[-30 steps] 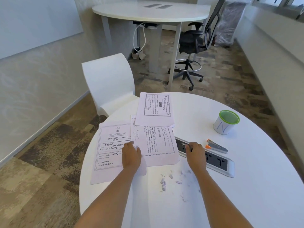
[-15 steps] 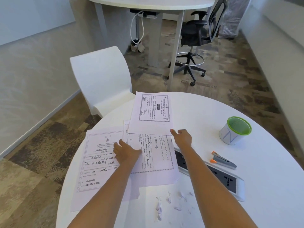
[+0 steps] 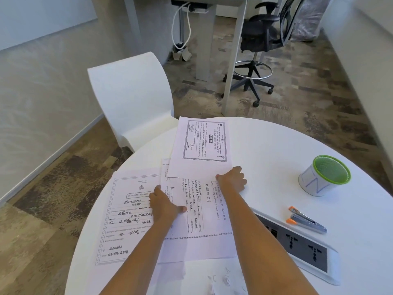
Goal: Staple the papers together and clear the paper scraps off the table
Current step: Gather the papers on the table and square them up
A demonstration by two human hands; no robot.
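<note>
Three printed sheets lie overlapping on the round white table [image 3: 276, 145]: a left sheet [image 3: 127, 220], a middle sheet [image 3: 204, 231] and a far sheet [image 3: 202, 143]. My left hand [image 3: 165, 206] lies flat across the seam between the left and middle sheets, thumb out on the middle one. My right hand [image 3: 231, 178] has its fingers curled on the far sheet's near right corner. A grey stapler with orange tips [image 3: 306, 220] lies to the right, away from both hands. Small white paper scraps [image 3: 223, 281] are scattered at the near edge between my forearms.
A green-rimmed cup [image 3: 325, 175] stands at the right of the table. A white panel with sockets [image 3: 297, 245] lies under my right forearm, beside the stapler. A white chair [image 3: 131, 99] sits behind the table on the left, and a black office chair [image 3: 261, 39] stands further back.
My right hand left the socket panel and reached forward to the far sheet's corner. My left hand slid slightly forward along the papers. The camera came closer and tilted down.
</note>
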